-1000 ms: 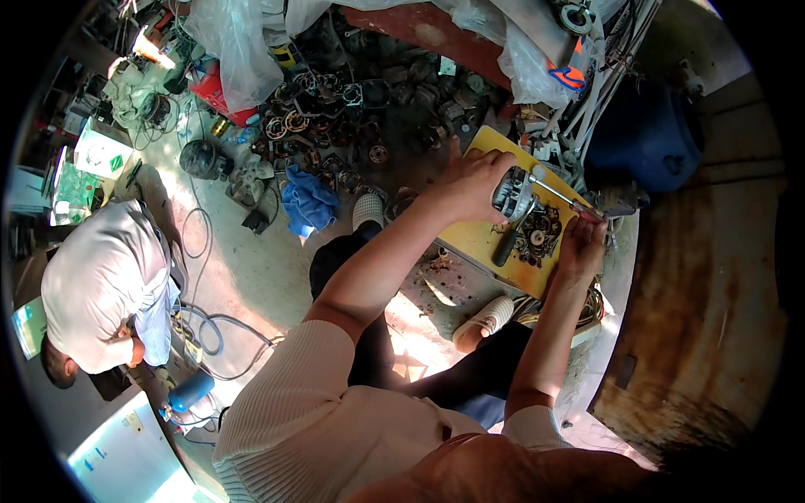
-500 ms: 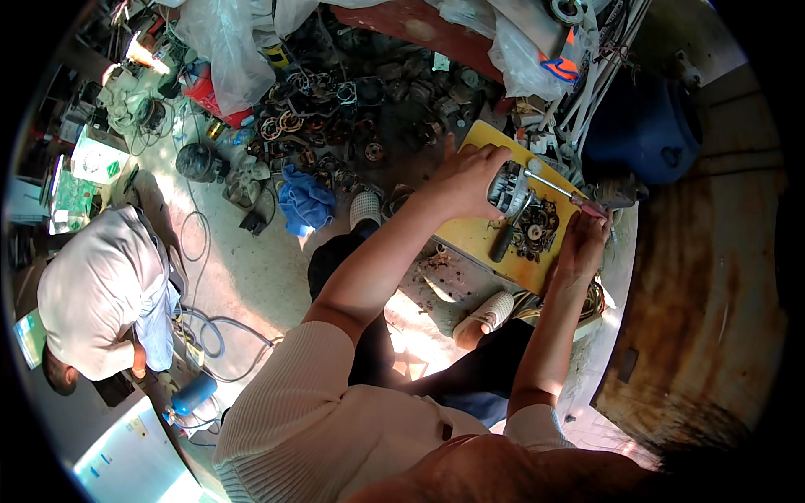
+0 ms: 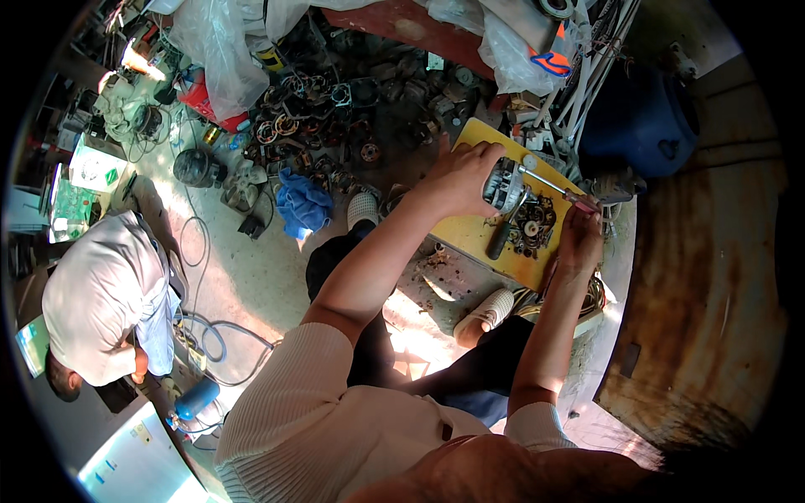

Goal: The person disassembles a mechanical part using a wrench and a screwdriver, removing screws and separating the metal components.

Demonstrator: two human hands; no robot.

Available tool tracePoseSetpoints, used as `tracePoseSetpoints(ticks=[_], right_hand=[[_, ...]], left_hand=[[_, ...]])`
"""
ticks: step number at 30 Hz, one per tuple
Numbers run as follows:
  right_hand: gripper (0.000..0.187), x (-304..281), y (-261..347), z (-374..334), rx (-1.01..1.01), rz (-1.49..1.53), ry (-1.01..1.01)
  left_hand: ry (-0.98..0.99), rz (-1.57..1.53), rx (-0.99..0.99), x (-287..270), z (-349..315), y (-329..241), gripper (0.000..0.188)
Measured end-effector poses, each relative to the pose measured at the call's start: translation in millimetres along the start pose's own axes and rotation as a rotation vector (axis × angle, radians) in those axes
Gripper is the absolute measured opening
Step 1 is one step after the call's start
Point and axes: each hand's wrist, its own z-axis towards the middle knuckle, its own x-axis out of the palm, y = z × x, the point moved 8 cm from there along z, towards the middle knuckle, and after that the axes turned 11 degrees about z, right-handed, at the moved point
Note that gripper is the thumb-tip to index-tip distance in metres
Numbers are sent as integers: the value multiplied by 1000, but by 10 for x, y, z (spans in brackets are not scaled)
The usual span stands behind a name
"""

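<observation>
My left hand (image 3: 464, 178) is wrapped round a round, silver-grey motor part (image 3: 504, 185), held tilted on its side over a yellow board (image 3: 475, 232). In my right hand (image 3: 580, 238) is a screwdriver (image 3: 581, 201) with a reddish handle. Its long metal shaft points left, and the tip meets the right face of the motor part. Below the part, a tool with a black handle (image 3: 498, 241) lies on the board. Beside it is a pile of small dark metal parts (image 3: 534, 228). My left palm hides part of the motor part.
A blue barrel (image 3: 639, 126) stands right of the board, near a rusty brown surface (image 3: 696, 277). Motor scrap (image 3: 335, 126) covers the floor ahead, with a blue cloth (image 3: 303, 204) nearer. On the left a co-worker (image 3: 105, 293) bends over, beside hoses (image 3: 210, 327) and a blue cylinder (image 3: 196, 397).
The view has shifted slightly. The screwdriver stays against the motor part, and my right hand's grip round the handle has turned a little. The co-worker has barely moved.
</observation>
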Motion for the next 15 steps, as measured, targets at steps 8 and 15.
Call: tracePoseSetpoints(ticks=[8,15], right_hand=[[27,89,-58,-26,85,-25,72],[23,23,-59,22,53,-65,31]], left_hand=[[8,-4,-5,10,2,6,90],[29,-37,-16,-8,-7,3,91]])
